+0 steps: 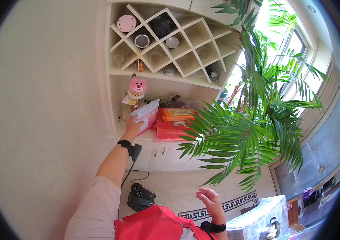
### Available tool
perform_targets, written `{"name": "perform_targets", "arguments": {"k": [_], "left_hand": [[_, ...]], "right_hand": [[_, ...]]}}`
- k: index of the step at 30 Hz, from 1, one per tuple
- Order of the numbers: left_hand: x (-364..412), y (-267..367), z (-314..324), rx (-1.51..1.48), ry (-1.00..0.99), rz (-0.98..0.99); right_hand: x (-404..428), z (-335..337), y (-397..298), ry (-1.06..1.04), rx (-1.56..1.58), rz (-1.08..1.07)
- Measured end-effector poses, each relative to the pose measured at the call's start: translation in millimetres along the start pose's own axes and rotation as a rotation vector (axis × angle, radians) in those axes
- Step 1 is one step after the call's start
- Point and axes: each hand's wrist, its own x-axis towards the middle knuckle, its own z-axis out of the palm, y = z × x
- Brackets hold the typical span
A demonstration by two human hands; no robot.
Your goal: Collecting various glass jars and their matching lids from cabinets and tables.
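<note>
My left hand [133, 125] reaches into the open niche of a white cabinet [200, 84] and grips a white and pink plastic packet [148, 116] by its near side. The packet stands tilted. Just above it hangs a pink bear ornament [137, 86] on a cord. To the right of the packet lies an orange soft pack [178, 114], on top of a red box or bag [170, 133] that bears writing. My right hand [210, 201] hangs low in front of my body, fingers loosely bent and holding nothing.
A lattice rack [191, 45] above holds glasses, a pink round object [126, 23] and other items. Broad palm fronds [248, 129] lean in from the right. On the floor sits a black device [141, 196] with a cable. A covered table [257, 211] stands at lower right.
</note>
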Motion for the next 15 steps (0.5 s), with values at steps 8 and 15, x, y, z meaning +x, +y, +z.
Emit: {"name": "perform_targets", "arguments": {"k": [8,15], "left_hand": [[-50,19,10,0.027,-0.071,0.246],[-53,29,17,0.086,-0.038,0.251]], "right_hand": [[-1,2,2,-0.004,-0.010,0.008],[-7,-1,3,0.017,-0.020,0.012]]}}
